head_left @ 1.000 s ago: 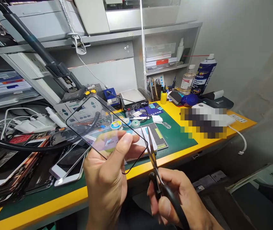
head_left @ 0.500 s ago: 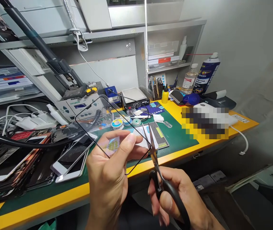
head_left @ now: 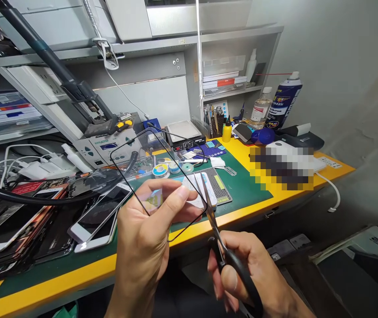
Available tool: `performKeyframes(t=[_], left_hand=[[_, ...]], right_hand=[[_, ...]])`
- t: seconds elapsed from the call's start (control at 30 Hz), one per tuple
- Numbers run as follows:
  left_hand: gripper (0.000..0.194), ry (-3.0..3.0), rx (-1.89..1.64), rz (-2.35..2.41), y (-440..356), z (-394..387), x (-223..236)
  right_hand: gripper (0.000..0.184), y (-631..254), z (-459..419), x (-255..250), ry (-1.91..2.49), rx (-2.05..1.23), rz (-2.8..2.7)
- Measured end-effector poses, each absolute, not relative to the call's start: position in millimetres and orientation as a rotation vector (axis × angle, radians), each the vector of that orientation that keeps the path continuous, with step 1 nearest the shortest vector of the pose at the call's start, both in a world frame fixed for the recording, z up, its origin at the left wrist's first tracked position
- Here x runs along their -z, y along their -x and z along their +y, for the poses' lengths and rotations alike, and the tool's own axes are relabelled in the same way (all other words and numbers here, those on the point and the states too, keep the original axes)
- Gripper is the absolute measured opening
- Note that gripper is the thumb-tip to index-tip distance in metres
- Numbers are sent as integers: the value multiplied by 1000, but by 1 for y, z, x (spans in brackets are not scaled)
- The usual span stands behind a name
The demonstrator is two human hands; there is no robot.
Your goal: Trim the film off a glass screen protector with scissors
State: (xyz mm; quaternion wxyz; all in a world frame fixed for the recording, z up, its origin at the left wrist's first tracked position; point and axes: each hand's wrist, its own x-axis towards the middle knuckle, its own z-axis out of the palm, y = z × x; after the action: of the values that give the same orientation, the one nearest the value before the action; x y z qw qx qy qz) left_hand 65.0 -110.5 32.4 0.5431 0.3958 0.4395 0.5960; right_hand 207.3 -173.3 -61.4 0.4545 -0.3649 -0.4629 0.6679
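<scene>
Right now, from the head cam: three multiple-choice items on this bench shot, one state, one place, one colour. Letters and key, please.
1. State of the glass panel in the left hand?
A. Fitted in a phone body
B. Shattered
C. Bare, with a black border

2. Which hand holds the scissors?
A. Left hand
B. Right hand
C. Neither

3. Colour of the scissors' handles?
A. Black
B. Yellow
C. Green

Key:
1. C: the panel is intact clear glass edged in black, and the bench shows through it.
2. B: the right hand's fingers grip the handles, while the left hand pinches the panel.
3. A: the handles show black around the right hand's fingers.
</scene>
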Motion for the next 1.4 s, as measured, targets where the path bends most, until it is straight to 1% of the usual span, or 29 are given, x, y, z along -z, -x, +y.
performKeyframes(t=[0.23, 0.57, 0.67, 0.8, 0.97, 1.17, 1.4], left_hand=[[22, -1032, -1332, 1021, -57, -104, -32], [18, -1117, -1292, 1064, -58, -103, -35], [19, -1114, -1287, 1075, -59, -103, -35], [17, -1125, -1275, 1061, -56, -101, -33], [20, -1158, -1183, 1010, -50, -95, -31], [19, -1157, -1202, 1016, -51, -95, -32], [18, -1182, -1200, 1038, -53, -96, -32]], right_hand=[[35, -211, -174, 57, 984, -1664, -1160], [49, -210, -175, 46, 1073, -1668, -1150], [50, -209, -175, 47, 1080, -1685, -1125], [47, -209, -176, 50, 1076, -1700, -1095], [47, -209, -176, 53, 1039, -1708, -1086], [44, -207, -176, 53, 1016, -1737, -1058], [30, -207, -178, 52, 1089, -1738, -1066]])
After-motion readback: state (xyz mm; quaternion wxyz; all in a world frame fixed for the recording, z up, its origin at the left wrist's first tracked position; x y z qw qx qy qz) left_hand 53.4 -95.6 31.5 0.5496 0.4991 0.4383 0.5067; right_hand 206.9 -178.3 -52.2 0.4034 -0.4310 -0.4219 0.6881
